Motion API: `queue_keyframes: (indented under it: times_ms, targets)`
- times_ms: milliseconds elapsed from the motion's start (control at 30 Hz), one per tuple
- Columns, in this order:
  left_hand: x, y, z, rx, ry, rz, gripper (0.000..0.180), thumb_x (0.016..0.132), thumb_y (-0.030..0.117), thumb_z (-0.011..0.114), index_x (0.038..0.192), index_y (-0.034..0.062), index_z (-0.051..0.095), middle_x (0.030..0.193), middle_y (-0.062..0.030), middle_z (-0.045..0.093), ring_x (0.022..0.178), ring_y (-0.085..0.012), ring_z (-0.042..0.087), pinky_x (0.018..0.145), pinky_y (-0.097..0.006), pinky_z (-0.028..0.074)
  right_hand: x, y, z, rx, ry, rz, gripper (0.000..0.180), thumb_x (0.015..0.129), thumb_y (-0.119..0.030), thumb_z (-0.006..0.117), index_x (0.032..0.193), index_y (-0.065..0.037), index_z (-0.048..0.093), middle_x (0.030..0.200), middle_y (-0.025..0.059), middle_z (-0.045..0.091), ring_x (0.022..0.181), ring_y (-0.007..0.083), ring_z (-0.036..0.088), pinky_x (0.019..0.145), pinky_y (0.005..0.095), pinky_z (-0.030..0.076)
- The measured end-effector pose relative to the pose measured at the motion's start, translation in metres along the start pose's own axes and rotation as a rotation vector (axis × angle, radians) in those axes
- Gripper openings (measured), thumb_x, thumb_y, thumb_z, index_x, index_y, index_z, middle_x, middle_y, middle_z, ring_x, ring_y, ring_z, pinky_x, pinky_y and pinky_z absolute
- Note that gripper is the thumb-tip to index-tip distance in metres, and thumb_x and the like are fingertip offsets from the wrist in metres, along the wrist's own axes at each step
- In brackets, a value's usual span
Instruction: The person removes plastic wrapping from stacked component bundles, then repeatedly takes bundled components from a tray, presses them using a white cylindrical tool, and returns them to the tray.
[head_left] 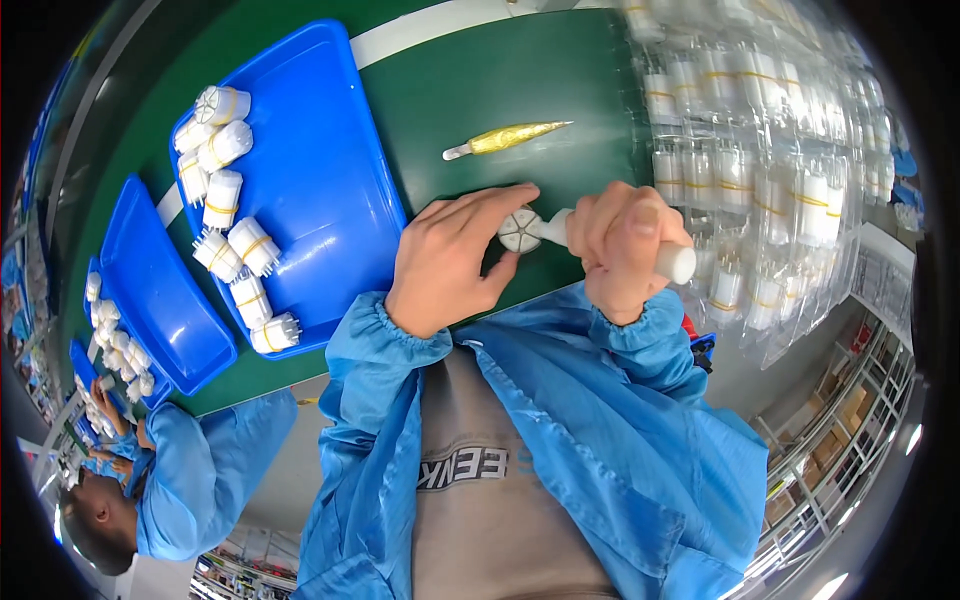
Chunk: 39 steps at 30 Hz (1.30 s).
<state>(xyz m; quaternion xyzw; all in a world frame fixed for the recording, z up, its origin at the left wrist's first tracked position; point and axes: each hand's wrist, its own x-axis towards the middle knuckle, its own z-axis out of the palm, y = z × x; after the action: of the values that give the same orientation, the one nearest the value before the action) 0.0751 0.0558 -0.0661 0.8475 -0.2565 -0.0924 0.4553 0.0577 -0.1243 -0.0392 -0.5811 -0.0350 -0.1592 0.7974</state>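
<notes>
My left hand curls its thumb and fingers round a white cylinder. That cylinder's round end face, split into wedges by grey lines, points up. My right hand is closed in a fist round a white rod-like tool. One rounded end of the tool sticks out beside my fist, and its flared other end reaches the rim of the cylinder. Whether the two touch cannot be made out for sure. Beyond my hands, a yellow cone-shaped bag with a whitish end lies on the green table.
At left, a blue tray holds several white cylinders with yellow bands. More blue trays stand farther left, near a co-worker in a blue sleeve. Stacked clear plastic trays of banded white cylinders rise at right.
</notes>
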Motion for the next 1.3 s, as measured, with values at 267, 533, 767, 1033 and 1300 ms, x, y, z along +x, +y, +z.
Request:
queue_keyframes:
  times_ms: [267,533,767,1033,1300]
  targets:
    - [0.003,0.005,-0.001,0.137,0.085,0.067,0.063,0.070,0.013,0.081,0.131,0.0120,0.062,0.122,-0.0060,0.071,0.111,-0.0259,0.068,0.086,-0.037,0.052,-0.007,0.005,0.009,-0.339,-0.120,-0.089,0.035,0.101,-0.005,0.052,0.067,0.003,0.047,0.057,0.0090,0.052,0.045,0.0149,0.049,0.042,0.0296,0.037]
    - [-0.002,-0.011,0.002,-0.072,0.040,0.037,0.070,0.069,0.008,0.084,0.134,0.0133,0.059,0.113,-0.0082,0.073,0.100,-0.0291,0.071,0.088,-0.040,0.055,0.001,0.011,-0.003,0.054,-0.116,-0.244,0.038,0.103,-0.009,0.051,0.066,0.000,0.047,0.057,0.0086,0.052,0.043,0.0176,0.046,0.040,0.0313,0.034]
    - [0.005,-0.002,-0.002,0.086,0.143,0.157,0.077,0.073,0.011,0.082,0.144,0.0123,0.052,0.107,-0.0052,0.074,0.097,-0.0289,0.071,0.083,-0.039,0.057,0.001,0.003,0.004,-0.321,-0.234,-0.099,0.035,0.100,-0.007,0.053,0.066,0.000,0.047,0.056,0.0082,0.052,0.042,0.0209,0.048,0.043,0.0326,0.040]
    - [-0.003,-0.007,0.000,-0.148,0.045,0.057,0.086,0.075,0.011,0.079,0.153,0.0131,0.042,0.119,-0.0076,0.074,0.100,-0.0317,0.072,0.086,-0.040,0.059,0.001,0.003,-0.003,0.011,-0.129,-0.029,0.043,0.106,-0.012,0.047,0.065,-0.001,0.044,0.054,0.0058,0.049,0.044,0.0131,0.041,0.042,0.0306,0.030]
    - [0.000,-0.008,-0.007,-0.114,-0.022,0.098,0.091,0.067,0.006,0.078,0.151,0.0073,0.044,0.126,-0.0117,0.071,0.108,-0.0359,0.069,0.097,-0.043,0.055,0.000,0.010,0.004,-0.195,-0.262,-0.150,0.038,0.104,-0.012,0.049,0.068,0.000,0.048,0.055,0.0069,0.051,0.042,0.0176,0.046,0.041,0.0323,0.036]
